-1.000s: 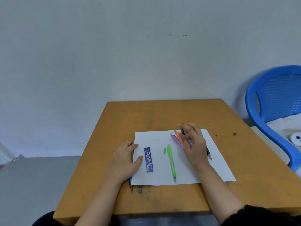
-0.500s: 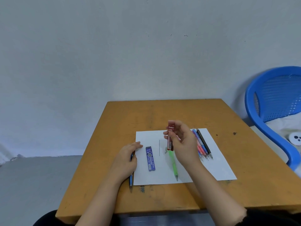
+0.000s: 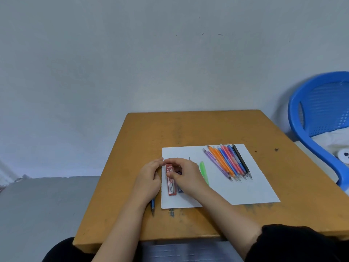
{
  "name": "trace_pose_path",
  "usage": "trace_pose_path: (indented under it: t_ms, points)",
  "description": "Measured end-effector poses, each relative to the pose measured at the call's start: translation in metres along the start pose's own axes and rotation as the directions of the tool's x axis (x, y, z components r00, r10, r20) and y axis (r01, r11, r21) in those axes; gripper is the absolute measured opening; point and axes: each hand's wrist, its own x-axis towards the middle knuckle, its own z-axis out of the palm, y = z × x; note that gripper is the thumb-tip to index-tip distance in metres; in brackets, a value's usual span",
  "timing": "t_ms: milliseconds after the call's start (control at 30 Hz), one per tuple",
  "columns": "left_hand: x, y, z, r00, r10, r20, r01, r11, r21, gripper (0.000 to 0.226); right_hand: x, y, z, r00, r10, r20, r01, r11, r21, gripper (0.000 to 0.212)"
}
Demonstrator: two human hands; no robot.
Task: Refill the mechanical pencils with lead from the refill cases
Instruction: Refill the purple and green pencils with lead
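Red refill case (image 3: 171, 184), at nine o'clock on the paper sheet (image 3: 245, 186), is pinched near its top by the right hand (image 3: 186, 175) while the left hand (image 3: 149, 178) curls round a blue pencil (image 3: 152, 206); judgement: no lead yet loaded, row of pencils (image 3: 228, 163) at one o'clock awaiting refill.

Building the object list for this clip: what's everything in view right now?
table: 1, orange-brown, centre
paper sheet: 1, white, on table
pencil row: about six, mixed colours, sheet's right part
green pencil: 1, beside right hand, partly hidden
red refill case: 1, sheet's left edge
blue refill case: 1, mostly under right hand
blue pencil: 1, on table, under left hand
chair: 1, blue, far right
left hand: fingertips at red refill case's top
right hand: grips red refill case
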Motion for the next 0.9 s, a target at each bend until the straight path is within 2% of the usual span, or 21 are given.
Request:
trace_pose_path:
  t_ms: [67,133,233,400,567,700,767,900]
  points:
    - [-0.001,0.002,-0.001,1.000,0.020,0.002,-0.020,1.000,-0.017,0.053,0.003,0.002,0.003,0.999,-0.036,0.010,0.037,0.986,-0.162,0.039]
    - [-0.001,0.003,-0.001,0.999,0.034,0.005,-0.034,0.999,-0.039,0.049,0.005,0.005,0.007,0.997,-0.074,0.006,0.073,0.965,-0.250,0.039]
    - [-0.001,0.002,0.000,0.999,0.047,-0.006,-0.047,0.996,-0.071,0.041,0.005,0.009,0.013,0.993,-0.120,-0.001,0.113,0.941,-0.318,0.041]
    - [-0.001,-0.003,0.003,1.000,0.006,0.017,-0.004,0.992,-0.127,0.045,-0.003,0.010,0.021,0.989,-0.148,-0.010,0.130,0.899,-0.418,0.036]
    - [0.000,-0.005,0.006,1.000,-0.012,0.020,0.013,0.996,-0.091,0.045,-0.016,0.005,0.024,0.984,-0.160,-0.072,0.098,0.841,-0.532,0.029]
    - [0.001,-0.005,0.008,0.999,-0.013,0.030,0.014,0.999,-0.035,0.046,-0.024,0.007,0.031,0.964,-0.232,-0.132,0.116,0.809,-0.576,0.025]
    - [0.002,-0.005,0.008,0.999,-0.019,0.035,0.019,1.000,-0.019,0.046,-0.025,0.007,0.031,0.968,-0.223,-0.119,0.116,0.810,-0.575,0.025]
    - [0.002,-0.004,0.008,0.999,-0.035,0.024,0.035,0.999,-0.001,0.045,-0.021,0.005,0.021,0.981,-0.168,-0.095,0.103,0.872,-0.478,0.025]
